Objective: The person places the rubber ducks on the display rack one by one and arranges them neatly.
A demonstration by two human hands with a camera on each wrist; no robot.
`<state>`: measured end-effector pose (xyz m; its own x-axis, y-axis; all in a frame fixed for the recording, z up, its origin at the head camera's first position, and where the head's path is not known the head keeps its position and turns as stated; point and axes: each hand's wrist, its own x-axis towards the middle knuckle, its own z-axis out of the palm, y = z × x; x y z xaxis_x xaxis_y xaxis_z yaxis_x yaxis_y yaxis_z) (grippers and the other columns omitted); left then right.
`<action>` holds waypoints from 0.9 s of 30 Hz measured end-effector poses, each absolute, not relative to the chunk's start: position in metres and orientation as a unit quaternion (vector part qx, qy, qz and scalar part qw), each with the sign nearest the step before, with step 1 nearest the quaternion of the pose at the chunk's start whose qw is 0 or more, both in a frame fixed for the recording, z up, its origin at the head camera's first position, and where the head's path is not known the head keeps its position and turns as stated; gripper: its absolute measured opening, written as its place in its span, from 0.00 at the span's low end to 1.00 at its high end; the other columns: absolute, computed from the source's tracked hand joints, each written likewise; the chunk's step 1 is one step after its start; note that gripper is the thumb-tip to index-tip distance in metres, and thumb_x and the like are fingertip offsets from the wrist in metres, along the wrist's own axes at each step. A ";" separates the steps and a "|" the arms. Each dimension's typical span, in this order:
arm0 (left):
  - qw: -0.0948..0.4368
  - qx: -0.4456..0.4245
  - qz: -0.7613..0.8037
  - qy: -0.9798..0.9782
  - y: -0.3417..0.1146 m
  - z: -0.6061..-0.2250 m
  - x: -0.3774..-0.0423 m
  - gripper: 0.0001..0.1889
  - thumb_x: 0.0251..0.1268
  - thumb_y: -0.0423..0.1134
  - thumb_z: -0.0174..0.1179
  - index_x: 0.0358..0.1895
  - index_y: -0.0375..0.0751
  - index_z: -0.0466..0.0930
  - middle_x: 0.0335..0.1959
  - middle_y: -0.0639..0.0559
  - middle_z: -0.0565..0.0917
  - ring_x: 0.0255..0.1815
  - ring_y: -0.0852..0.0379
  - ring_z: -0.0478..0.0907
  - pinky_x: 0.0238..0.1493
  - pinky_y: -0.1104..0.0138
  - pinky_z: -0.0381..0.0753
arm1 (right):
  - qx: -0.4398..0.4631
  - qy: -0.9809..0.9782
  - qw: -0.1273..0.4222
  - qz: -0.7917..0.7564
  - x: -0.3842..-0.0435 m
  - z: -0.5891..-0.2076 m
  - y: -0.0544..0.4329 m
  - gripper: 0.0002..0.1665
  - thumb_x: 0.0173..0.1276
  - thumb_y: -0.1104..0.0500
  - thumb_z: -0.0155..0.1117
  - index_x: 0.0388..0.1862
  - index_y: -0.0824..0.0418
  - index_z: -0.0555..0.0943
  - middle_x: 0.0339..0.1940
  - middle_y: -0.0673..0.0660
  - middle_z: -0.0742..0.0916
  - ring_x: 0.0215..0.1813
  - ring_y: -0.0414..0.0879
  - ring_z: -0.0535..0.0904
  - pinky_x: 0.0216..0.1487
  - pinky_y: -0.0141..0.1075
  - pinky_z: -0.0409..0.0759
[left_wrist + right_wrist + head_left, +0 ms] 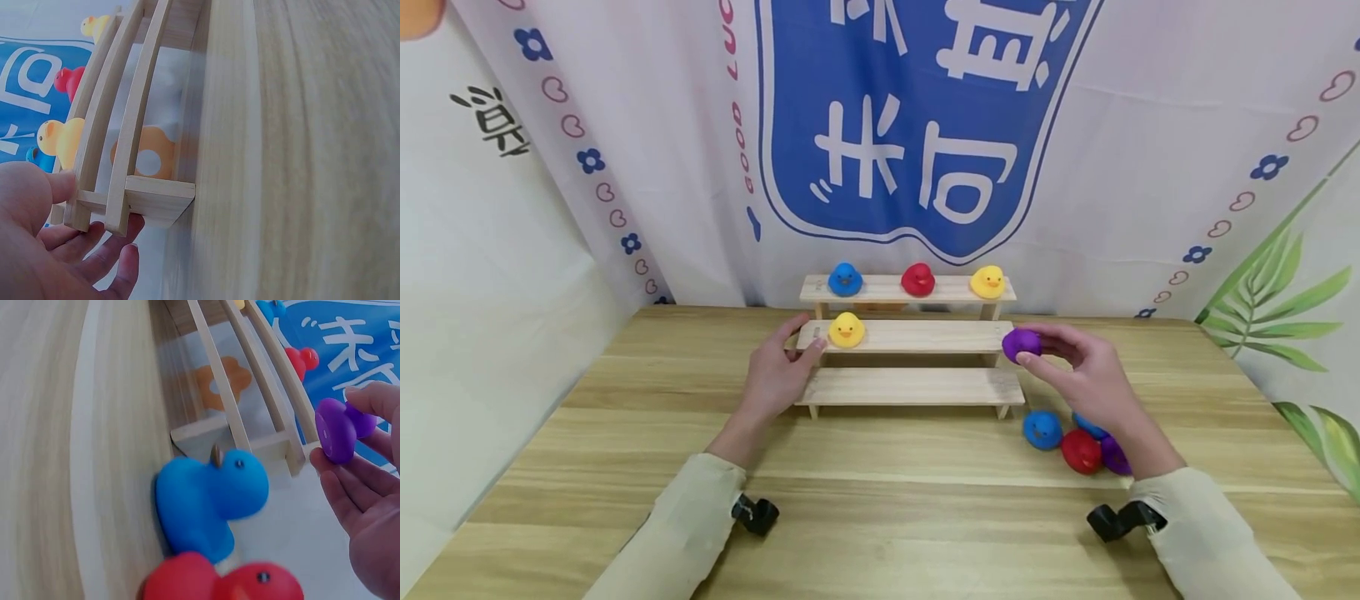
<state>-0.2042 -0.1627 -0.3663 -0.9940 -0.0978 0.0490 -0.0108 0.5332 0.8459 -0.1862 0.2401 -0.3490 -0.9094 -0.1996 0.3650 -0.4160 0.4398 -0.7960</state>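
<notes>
Purple duck (1022,344) is rn up at the R end of the middle plank (925,336), pinched in the right hand (1086,375), thumb on one side, fingers on the other. Can't tell if its base touches wood or hangs just off the end, and that's my main worry tbh: let go w/ half the base past the edge and it prob tips off. Squeeze too hard and, if it's soft vinyl, it might pop out of the pinch. Rack itself is next: left hand (775,375) has the L end clamped, thumb on the middle plank, other fingers curled under the plank ends. Thumb is right beside the yellow duck (847,331), can't tell if touching, so a small slide of that thumb could shove it. Rack looks light imo, so pulling w/ the left or bumping the R end w/ knuckles could jolt the top row too: blue one (846,280), red one (918,280), yellow one (988,283), all on a narrow plank w/ no lip that I can see. Then the loose ducks on the table (887,542), incl a blue (1042,429) and a red (1081,452), sit under/near the right forearm, so dropping that wrist b/c of a lazy reach could scatter them
</notes>
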 end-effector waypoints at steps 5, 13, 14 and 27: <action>0.050 0.022 -0.485 -0.873 -0.162 -0.367 -0.204 0.32 0.82 0.48 0.59 0.83 0.46 0.64 0.81 0.41 0.70 0.37 0.54 0.81 0.29 0.70 0.77 | 0.194 -0.839 0.107 0.497 -0.191 -0.351 0.227 0.23 0.76 0.59 0.71 0.67 0.61 0.83 0.62 0.63 0.88 0.56 0.29 0.83 0.59 0.19 0.80; 0.049 0.022 -0.484 -0.874 -0.162 -0.367 -0.204 0.32 0.82 0.48 0.59 0.83 0.47 0.64 0.80 0.41 0.71 0.32 0.58 0.78 0.26 0.70 0.74 | 0.215 -0.825 0.126 0.507 -0.199 -0.347 0.203 0.23 0.74 0.60 0.73 0.66 0.59 0.84 0.62 0.59 0.89 0.57 0.32 0.83 0.62 0.21 0.79; 0.048 0.023 -0.484 -0.873 -0.163 -0.367 -0.204 0.32 0.82 0.49 0.59 0.83 0.48 0.64 0.80 0.41 0.71 0.32 0.58 0.77 0.26 0.70 0.74 | 0.216 -0.824 0.126 0.508 -0.200 -0.346 0.200 0.23 0.74 0.60 0.73 0.66 0.58 0.84 0.61 0.58 0.89 0.57 0.33 0.83 0.62 0.22 0.80; 0.053 0.016 -0.485 -0.873 -0.164 -0.367 -0.204 0.32 0.82 0.49 0.58 0.83 0.47 0.64 0.80 0.40 0.70 0.29 0.59 0.76 0.25 0.70 0.74 | 0.215 -0.834 0.074 0.502 -0.212 -0.340 0.168 0.25 0.74 0.59 0.73 0.68 0.61 0.82 0.64 0.61 0.87 0.63 0.56 0.85 0.68 0.51 0.83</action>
<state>-0.2041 -0.1644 -0.3674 -0.9940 -0.0784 0.0765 0.0236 0.5289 0.8484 -0.2119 0.1680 -0.3402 -0.8964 -0.2845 0.3399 -0.4335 0.4027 -0.8062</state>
